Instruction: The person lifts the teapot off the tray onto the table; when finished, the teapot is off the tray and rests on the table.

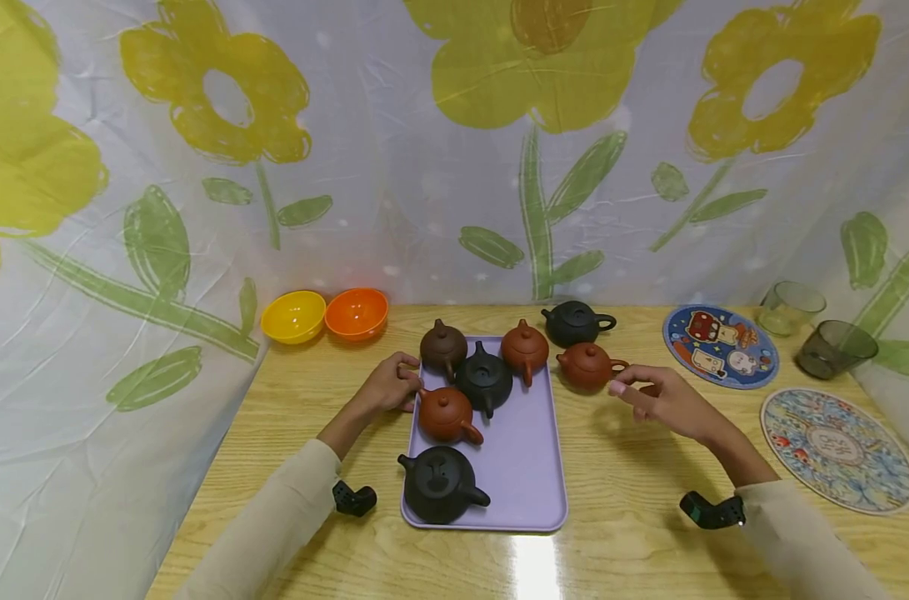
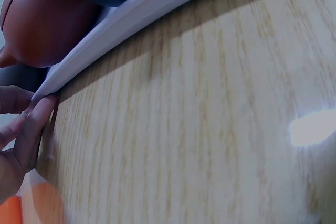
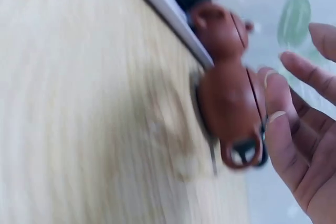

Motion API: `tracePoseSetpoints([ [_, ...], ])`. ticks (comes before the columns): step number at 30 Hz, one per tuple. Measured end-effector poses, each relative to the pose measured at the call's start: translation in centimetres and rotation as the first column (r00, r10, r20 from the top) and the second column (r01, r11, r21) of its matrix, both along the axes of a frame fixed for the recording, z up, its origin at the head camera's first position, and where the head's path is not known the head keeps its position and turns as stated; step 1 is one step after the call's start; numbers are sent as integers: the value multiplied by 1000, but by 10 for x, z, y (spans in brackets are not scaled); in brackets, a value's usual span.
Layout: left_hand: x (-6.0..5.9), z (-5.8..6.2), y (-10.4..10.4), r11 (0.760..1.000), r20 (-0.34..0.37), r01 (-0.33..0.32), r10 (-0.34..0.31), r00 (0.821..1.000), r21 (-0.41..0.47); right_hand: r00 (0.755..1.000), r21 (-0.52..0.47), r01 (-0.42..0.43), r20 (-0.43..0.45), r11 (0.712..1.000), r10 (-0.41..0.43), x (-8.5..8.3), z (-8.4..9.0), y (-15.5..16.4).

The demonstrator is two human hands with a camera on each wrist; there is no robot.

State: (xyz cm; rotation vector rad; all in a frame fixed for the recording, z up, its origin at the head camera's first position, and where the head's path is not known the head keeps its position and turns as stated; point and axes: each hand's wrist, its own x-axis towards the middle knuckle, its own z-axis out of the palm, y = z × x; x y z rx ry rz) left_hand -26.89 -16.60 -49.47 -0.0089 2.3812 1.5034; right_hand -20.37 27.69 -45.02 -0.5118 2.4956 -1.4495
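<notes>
A lilac tray (image 1: 532, 467) lies on the wooden bench (image 1: 634, 533) with five small clay teapots on it. At its far left corner stands a dark brown teapot (image 1: 442, 347), beside it a black teapot (image 1: 484, 379) and a reddish teapot (image 1: 525, 350). Nearer the person stand another red-brown teapot (image 1: 445, 414) and a large black teapot (image 1: 439, 483).

The left hand (image 1: 389, 386) rests at the tray's far left edge, its fingers curled against the rim. In the left wrist view the fingertips (image 2: 39, 116) press on the tray's white-looking edge (image 2: 131, 17). Whether they pinch it cannot be told.

The right hand (image 1: 667, 400) is off the tray on the right, open, with fingers stretched toward a red-brown teapot on the bench (image 1: 587, 367). This pot stands just outside the tray's right edge, its loop handle turned toward the hand. In the right wrist view the fingers (image 3: 283, 129) lie just beside the pot's body (image 3: 228, 100) and its handle (image 3: 241, 153), relaxed and not wrapped round it. The blur hides whether they touch.

Behind that pot, a black teapot (image 1: 574, 323) sits near the back of the bench. To the right lie a cartoon coaster (image 1: 720, 346) and a patterned round mat (image 1: 836, 450), with two glass cups (image 1: 832, 348) beyond. A yellow bowl (image 1: 293, 317) and an orange bowl (image 1: 357, 313) stand at the far left.
</notes>
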Motion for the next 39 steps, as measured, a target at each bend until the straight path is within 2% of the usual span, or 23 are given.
tracePoseSetpoints([
  [10, 0, 0, 0, 1000, -5, 1, -1, 1000, -13, 990, 5, -143, 15, 990, 143, 29, -2, -48],
  [15, 0, 0, -1, 1000, -6, -3, 3, 1000, -13, 982, -27, -188, 14, 982, 188, 40, -7, -69],
  [18, 1, 1, 0, 1000, -7, -5, 4, 1000, -11, 978, -59, -203, 41, 977, 205, 47, -11, -83],
  [31, 3, 3, -1, 1000, -29, 10, -9, 1000, 14, 958, -132, -145, 227, 981, 173, 68, -22, -133],
  [39, 3, 2, 0, 1000, -22, 6, -6, 1000, 4, 940, -165, -160, 277, 973, 201, 73, -24, -151],
])
